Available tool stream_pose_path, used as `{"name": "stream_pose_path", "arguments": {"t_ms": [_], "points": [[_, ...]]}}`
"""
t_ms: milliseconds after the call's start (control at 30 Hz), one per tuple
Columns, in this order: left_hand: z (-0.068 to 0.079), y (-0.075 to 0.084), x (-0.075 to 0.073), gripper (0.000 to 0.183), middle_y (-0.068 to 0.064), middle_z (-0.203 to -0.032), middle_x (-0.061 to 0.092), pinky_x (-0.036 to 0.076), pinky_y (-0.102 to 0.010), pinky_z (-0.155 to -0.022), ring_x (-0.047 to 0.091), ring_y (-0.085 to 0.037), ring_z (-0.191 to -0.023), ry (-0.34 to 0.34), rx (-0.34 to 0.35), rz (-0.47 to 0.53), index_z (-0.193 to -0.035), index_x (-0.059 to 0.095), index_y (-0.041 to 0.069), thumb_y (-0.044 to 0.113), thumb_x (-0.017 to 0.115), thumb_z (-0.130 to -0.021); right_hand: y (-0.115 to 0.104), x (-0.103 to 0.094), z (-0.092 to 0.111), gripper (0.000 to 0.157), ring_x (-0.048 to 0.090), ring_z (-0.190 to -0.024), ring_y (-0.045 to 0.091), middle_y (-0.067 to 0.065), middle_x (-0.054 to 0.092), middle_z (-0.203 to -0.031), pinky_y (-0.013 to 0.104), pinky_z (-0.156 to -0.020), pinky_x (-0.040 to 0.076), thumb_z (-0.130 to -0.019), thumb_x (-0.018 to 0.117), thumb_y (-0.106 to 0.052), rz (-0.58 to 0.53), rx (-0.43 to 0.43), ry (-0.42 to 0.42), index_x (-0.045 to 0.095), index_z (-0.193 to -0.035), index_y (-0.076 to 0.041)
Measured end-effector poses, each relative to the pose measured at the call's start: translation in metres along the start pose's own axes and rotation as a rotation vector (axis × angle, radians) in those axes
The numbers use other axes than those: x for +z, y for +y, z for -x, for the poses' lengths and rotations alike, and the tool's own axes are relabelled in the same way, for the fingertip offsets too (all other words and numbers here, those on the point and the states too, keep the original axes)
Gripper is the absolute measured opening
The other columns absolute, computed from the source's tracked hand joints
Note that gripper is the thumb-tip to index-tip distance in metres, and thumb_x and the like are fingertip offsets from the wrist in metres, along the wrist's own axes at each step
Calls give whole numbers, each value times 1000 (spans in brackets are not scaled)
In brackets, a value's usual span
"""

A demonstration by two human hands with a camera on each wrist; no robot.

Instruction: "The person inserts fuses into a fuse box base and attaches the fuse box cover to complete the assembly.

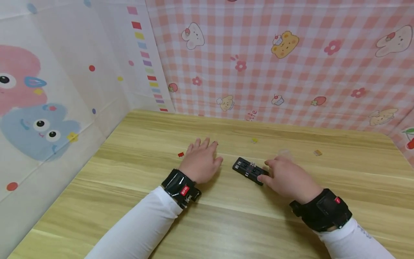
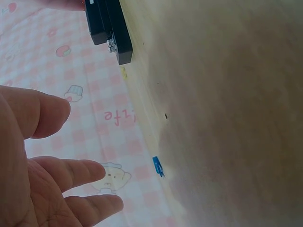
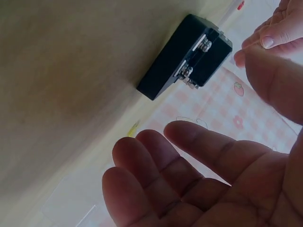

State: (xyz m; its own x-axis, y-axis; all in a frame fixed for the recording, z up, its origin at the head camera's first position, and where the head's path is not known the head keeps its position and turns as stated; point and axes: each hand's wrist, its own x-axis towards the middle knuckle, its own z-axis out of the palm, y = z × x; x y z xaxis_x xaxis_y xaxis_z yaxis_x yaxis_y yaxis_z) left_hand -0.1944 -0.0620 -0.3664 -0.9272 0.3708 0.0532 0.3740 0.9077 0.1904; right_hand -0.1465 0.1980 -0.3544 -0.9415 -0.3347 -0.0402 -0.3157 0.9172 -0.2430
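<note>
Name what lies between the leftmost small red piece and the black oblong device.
The left hand, then bare wooden tabletop up to the black device, in the head view.

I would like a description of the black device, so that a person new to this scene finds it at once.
On the wooden table, look between the left hand and the right hand, nearer the right one. There lies an oblong black device with silvery metal parts, far larger than the small red piece and yellow piece nearby.
</note>
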Motion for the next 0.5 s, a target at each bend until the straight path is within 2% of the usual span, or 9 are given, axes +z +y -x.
{"name": "stream_pose_path", "arguments": {"t_ms": [100, 267, 500], "points": [[0, 0, 1, 60, -16, -149, 27, 16, -56, -108, 15, -40, -132, 0, 0, -2, -145, 35, 13, 49, 38, -96, 0, 3, -1, 65, 51, -79, 21, 18, 59, -105, 44, -73, 48, -83, 67, -47, 8, 9, -13, 57, -122, 4], [0, 0, 1, 60, -16, -149, 26, 15, -56, -108, 14, -40, -132, -5, -1, 3, -144, 36, 13, 49, 38, -96, -1, 7, -2, 68, 51, -83, 20, 18, 58, -109, 44, -75, 48, -78, 71, -48, 7, 32, -37, 58, -122, 2], [1, 0, -1, 59, -17, -148, 27, 16, -57, -107, 15, -40, -132, -7, 5, -7, -144, 37, 13, 49, 38, -96, -3, 8, -3, 64, 49, -78, 19, 13, 57, -101, 39, -70, 47, -77, 73, -45, 22, 41, -52, 59, -120, 0]]}}
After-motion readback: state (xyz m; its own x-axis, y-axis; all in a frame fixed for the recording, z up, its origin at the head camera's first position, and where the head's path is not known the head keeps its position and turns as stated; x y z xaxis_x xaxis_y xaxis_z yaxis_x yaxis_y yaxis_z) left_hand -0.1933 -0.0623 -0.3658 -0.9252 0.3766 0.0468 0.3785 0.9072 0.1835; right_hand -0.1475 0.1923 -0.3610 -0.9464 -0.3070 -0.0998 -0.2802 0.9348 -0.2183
